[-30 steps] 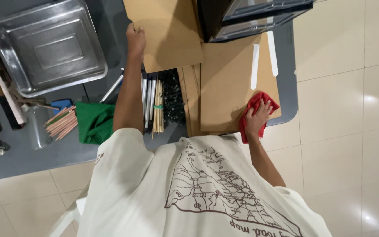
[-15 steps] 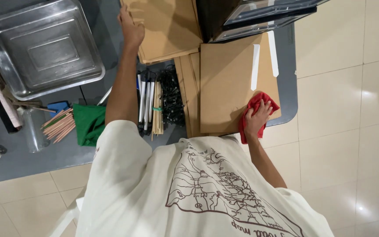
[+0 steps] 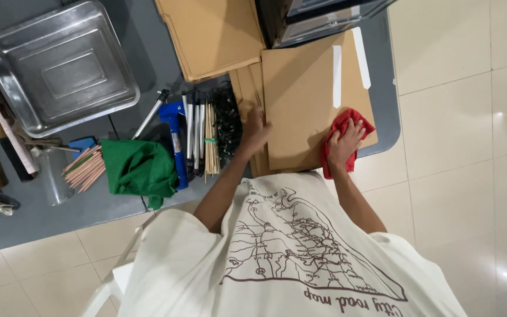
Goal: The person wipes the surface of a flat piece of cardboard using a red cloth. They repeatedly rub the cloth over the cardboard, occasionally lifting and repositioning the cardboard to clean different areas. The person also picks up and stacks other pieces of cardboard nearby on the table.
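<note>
- The red cloth [image 3: 344, 136] lies at the near right corner of a flat cardboard sheet [image 3: 306, 100], close to the grey table's [image 3: 385, 111] edge.
- The right hand [image 3: 344, 144] presses down on the cloth, fingers spread and bunching it.
- The left hand [image 3: 254, 134] rests on the cardboard's left edge, fingers curled; whether it grips anything is unclear.
- Left of it lie a bundle of sticks [image 3: 210, 147], a green cloth [image 3: 139, 167] and a metal tray [image 3: 60, 67].
- Bare tiled floor [image 3: 459, 117] opens to the right.
</note>
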